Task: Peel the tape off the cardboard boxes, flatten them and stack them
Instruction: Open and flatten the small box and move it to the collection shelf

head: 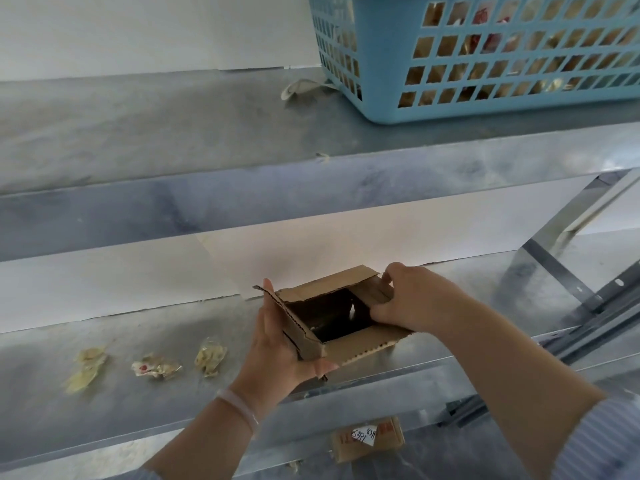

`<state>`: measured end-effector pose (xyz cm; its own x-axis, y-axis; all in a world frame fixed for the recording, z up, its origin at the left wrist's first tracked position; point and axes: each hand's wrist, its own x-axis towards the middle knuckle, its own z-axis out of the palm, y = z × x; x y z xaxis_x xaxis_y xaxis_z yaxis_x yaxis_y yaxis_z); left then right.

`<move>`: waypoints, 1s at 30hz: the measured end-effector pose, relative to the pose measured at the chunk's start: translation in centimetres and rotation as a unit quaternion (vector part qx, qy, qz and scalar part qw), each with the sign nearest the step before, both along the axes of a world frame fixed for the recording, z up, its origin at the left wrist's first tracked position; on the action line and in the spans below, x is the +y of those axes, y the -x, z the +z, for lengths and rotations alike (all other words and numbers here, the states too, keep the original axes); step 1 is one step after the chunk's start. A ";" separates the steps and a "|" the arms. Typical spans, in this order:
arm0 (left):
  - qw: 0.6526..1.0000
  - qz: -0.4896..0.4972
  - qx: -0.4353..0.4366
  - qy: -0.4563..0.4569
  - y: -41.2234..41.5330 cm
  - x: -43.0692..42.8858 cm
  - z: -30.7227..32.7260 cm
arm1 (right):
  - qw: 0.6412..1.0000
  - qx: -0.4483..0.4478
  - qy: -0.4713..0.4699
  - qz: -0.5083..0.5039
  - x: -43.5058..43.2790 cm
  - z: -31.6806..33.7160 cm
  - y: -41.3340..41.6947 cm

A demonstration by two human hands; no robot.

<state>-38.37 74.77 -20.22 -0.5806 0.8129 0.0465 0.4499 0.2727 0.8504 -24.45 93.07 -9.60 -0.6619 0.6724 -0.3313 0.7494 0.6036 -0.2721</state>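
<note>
Big grey metal shelves (pixel 207 133) fill the wall here. On the upper shelf sits a blue basket (pixel 485 64) full of square holes, with brown and red things showing through them. A curled bit of tape (pixel 301 88) lies just beside the basket's left corner.

Over the lower shelf (pixel 138 358) a person holds a small cardboard box (pixel 332 317). The box is open on top, its flaps spread out, and it is dark inside. It is tilted a little. The left hand (pixel 277 351) cups the left side of the box from below, its grip closed around the box with the thumb on the near flap. A pale band is on that wrist. The right hand (pixel 415 299) pinches the far right flap, its grip tight on the cardboard.

Three crumpled tape wads (pixel 156 367) lie on the lower shelf, left of the box and well apart from it. Under that shelf, a flat brown box (pixel 367 441) with a white label shows.
</note>
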 end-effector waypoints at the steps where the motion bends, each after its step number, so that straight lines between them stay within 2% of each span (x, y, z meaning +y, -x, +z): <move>1: 1.000 0.002 -0.014 -0.009 0.2 0.2 0.1 | 1.000 0.017 0.008 -0.005 0.3 0.2 -0.2; 4: 0.997 0.029 -0.064 -0.036 0.5 0.9 0.4 | 0.992 0.101 0.054 -0.051 1.5 0.4 -0.7; 6: 0.994 0.057 -0.085 -0.042 0.6 1.2 0.4 | 0.967 0.182 0.126 -0.124 2.5 -0.2 -1.1; 8: 0.992 0.099 -0.071 -0.034 0.6 1.5 0.5 | 0.918 0.255 0.218 -0.212 3.0 -1.2 -1.7; 10: 0.987 0.142 -0.062 -0.042 0.8 1.9 0.6 | 0.842 0.323 0.340 -0.268 3.4 -2.3 -2.4; 12: 0.982 0.176 -0.063 -0.036 1.0 2.2 0.6 | 0.764 0.371 0.458 -0.265 3.9 -3.6 -2.8; 13: 0.980 0.184 -0.066 -0.025 1.0 2.3 0.5 | 0.745 0.386 0.483 -0.250 3.8 -4.2 -3.1; 14: 0.980 0.188 -0.069 -0.010 1.0 2.4 0.3 | 0.747 0.396 0.479 -0.237 3.8 -5.1 -3.3; 15: 0.980 0.186 -0.068 0.009 1.0 2.4 0.0 | 0.764 0.400 0.456 -0.219 3.5 -6.0 -3.5; 18: 0.978 0.188 -0.049 0.076 0.7 2.5 -0.9 | 0.886 0.317 0.298 -0.162 2.4 -8.7 -3.7; 19: 0.975 0.192 -0.051 0.094 0.6 2.6 -1.3 | 0.906 0.291 0.264 -0.159 2.0 -9.4 -3.5; 21: 0.973 0.188 -0.056 0.123 0.5 2.5 -2.0 | 0.918 0.273 0.237 -0.164 1.5 -10.7 -2.9; 23: 0.977 0.152 -0.015 0.147 0.4 2.1 -2.9 | 0.928 0.251 0.214 -0.172 1.3 -11.7 -2.4; 25: 0.971 0.091 0.085 0.202 0.3 1.5 -4.0 | 0.946 0.216 0.174 -0.165 1.3 -12.7 -2.1; 27: 0.938 0.040 0.205 0.275 0.3 1.2 -5.2 | 0.963 0.186 0.133 -0.143 1.2 -13.2 -1.6; 30: 0.898 -0.008 0.312 0.310 0.0 1.5 -6.4 | 0.984 0.125 0.079 -0.099 1.2 -14.2 -1.2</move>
